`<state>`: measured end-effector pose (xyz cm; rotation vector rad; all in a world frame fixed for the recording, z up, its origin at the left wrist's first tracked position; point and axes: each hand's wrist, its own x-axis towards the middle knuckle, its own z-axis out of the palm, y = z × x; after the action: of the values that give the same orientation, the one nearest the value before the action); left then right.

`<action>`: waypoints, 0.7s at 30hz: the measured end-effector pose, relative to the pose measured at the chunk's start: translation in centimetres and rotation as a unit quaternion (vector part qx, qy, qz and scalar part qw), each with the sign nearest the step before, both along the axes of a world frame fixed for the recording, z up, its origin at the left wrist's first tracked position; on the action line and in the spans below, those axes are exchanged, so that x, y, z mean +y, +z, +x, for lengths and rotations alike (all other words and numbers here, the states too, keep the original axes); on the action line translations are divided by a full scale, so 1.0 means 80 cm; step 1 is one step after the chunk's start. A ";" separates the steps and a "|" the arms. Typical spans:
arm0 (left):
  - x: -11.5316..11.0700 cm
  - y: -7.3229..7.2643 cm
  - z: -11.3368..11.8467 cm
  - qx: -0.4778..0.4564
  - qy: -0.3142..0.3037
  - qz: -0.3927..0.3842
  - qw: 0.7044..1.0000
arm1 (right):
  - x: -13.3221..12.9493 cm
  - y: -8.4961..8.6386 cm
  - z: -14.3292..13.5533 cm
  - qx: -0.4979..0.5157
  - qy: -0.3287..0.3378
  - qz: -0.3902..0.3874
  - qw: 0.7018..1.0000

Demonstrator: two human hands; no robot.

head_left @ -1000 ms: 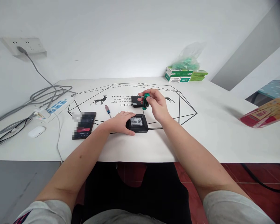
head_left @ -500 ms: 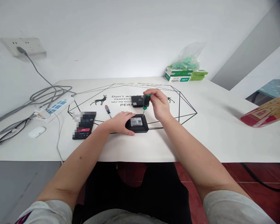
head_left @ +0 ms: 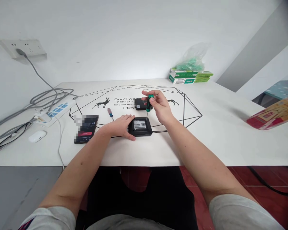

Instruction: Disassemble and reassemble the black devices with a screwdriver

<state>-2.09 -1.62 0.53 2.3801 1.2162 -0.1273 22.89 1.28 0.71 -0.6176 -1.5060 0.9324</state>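
A flat black square electronic box (head_left: 147, 130), with a white label (head_left: 139, 124) on its recessed face, lies on the desk in front of me. My left hand (head_left: 121, 125) grips its left side, thumb along the near edge and fingers at the far edge. My right hand (head_left: 161, 107) holds a screwdriver (head_left: 148, 107) with a green and black handle. The screwdriver stands nearly upright, its tip at the upper right corner of the recessed face; what lies under the tip is too small to make out.
Behind the box is a smaller black box (head_left: 139, 104). A second screwdriver (head_left: 109, 111) lies to the left, then a phone (head_left: 89, 127), a white earphone case (head_left: 37, 136), glasses (head_left: 12, 135) and a power strip (head_left: 59, 110). Green boxes (head_left: 183, 75) stand at the back; a red-yellow package (head_left: 271, 115) sits right.
My right-hand fingers have shifted around the screwdriver handle and spread a little, with the tip staying at the same corner. My left hand has slid slightly left along the box.
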 end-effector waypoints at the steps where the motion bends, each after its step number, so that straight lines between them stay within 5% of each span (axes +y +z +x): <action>1: 0.000 0.000 0.000 0.000 0.000 0.000 1.000 | 0.001 0.000 0.002 -0.007 -0.010 0.011 1.000; 9: -0.001 0.002 -0.001 -0.003 -0.004 0.000 1.000 | 0.014 -0.007 0.009 -0.043 -0.132 0.092 0.986; 21: -0.001 0.002 0.000 0.001 -0.005 0.007 1.000 | 0.002 -0.002 -0.006 0.020 -0.052 0.024 0.998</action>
<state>-2.07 -1.66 0.69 2.3992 1.2113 -0.1245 22.44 1.42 0.51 -0.6345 -1.4430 0.8222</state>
